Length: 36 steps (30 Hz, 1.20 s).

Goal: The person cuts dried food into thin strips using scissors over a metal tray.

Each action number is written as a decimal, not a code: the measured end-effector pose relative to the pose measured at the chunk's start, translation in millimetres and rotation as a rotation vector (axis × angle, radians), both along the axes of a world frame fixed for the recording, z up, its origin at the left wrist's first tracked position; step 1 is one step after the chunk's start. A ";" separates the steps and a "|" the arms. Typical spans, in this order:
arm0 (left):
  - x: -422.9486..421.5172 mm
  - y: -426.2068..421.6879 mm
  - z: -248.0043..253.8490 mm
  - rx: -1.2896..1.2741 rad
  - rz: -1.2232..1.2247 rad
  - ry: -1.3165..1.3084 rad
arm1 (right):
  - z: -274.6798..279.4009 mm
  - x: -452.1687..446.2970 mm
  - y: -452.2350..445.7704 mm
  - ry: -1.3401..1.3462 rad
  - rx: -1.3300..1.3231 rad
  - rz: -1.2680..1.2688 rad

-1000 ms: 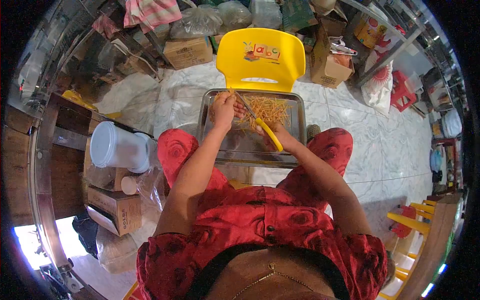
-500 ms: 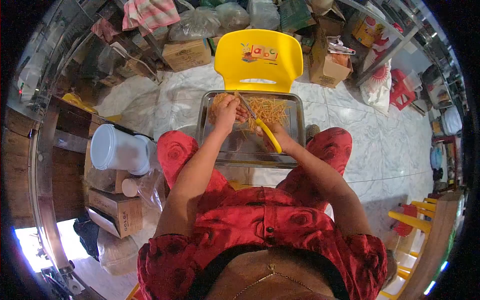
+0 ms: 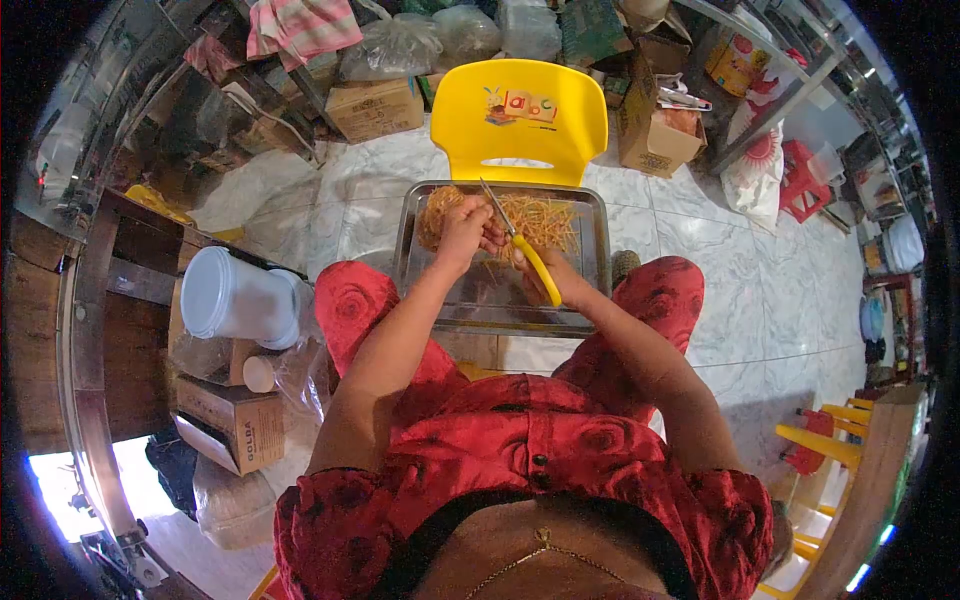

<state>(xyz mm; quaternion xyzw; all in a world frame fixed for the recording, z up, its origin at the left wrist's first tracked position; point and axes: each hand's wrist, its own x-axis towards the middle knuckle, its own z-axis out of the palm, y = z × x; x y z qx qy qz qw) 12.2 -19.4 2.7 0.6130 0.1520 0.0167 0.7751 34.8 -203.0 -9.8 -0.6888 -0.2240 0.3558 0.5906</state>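
Observation:
My right hand (image 3: 563, 280) is closed around yellow-handled scissors (image 3: 537, 268), whose metal blades point up and away from me. Close to the blades, my left hand (image 3: 468, 232) has its fingers pinched together; what they hold is too small to make out. Both hands are above a rectangular metal tray (image 3: 480, 300). On the tray's far left lies a tangled clump of thin orange-brown strands (image 3: 437, 212). Straighter, looser strands of similar colour (image 3: 550, 220) are spread over the far right, partly behind the scissors and right hand.
The tray sits before a yellow chair back (image 3: 518, 110), between my knees. At left stand a white lidded bucket (image 3: 230, 295) and a cardboard box (image 3: 240, 425). More boxes (image 3: 375, 108) and plastic bags (image 3: 390, 48) line the back. Tiled floor (image 3: 750, 270) shows at right.
My left hand has shifted slightly right and toward me, uncovering more of the left clump. The scissors stay in my right hand, their tip moved slightly right.

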 end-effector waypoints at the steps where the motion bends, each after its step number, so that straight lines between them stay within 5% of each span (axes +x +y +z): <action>1: 0.5 -0.2 -0.9 -0.004 0.003 -0.007 | -0.6 0.3 -0.8 0.059 -0.006 0.004; 5: 0.3 -0.8 0.3 -0.002 0.002 -0.047 | 6.3 1.3 -4.4 0.252 -0.064 -0.011; 7: 0.5 2.1 2.8 -0.009 -0.014 -0.050 | -4.1 6.0 -2.8 -0.145 -0.115 -0.034; 15: -1.3 0.9 4.0 0.023 -0.063 -0.050 | 11.6 5.7 -5.1 -0.115 -0.051 -0.058; 23: 7.2 17.3 2.1 0.040 0.253 -0.106 | 10.6 -2.4 -3.5 -0.075 -0.081 0.115; 25: 7.8 17.4 2.2 0.042 0.272 -0.106 | 17.1 -4.7 -1.5 0.111 -0.056 0.123; 36: 10.4 16.9 1.3 0.118 0.377 -0.089 | 5.5 0.4 -0.6 -0.025 -0.126 0.165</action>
